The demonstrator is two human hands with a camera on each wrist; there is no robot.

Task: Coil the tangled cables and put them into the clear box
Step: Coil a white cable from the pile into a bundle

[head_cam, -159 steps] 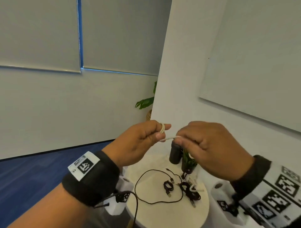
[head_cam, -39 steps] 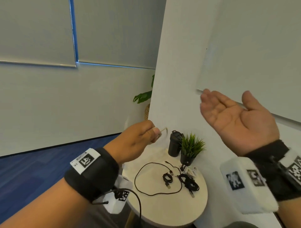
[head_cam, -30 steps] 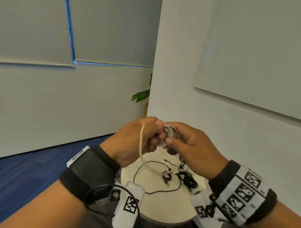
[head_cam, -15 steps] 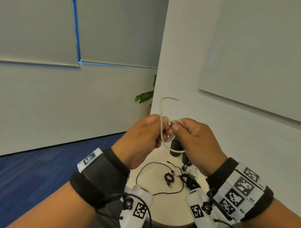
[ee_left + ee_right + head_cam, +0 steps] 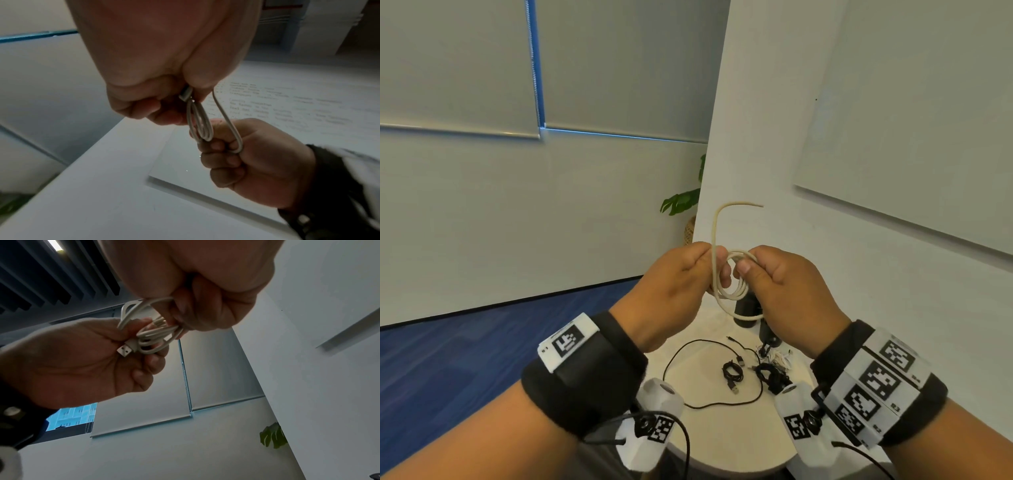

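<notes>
White cable (image 5: 732, 279) now looped between both hands, left hand (image 5: 671, 291) and right hand (image 5: 787, 291) pinching it (right was open a second ago); tail end still loose, coiling nearly finished.

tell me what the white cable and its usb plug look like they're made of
White cable: probably soft matte plastic or rubber sheath, since it bends into tight smooth loops without kinks. USB plug: bright metal shell, judging by its squared silvery end, with a white, seemingly plastic housing behind it.
</notes>
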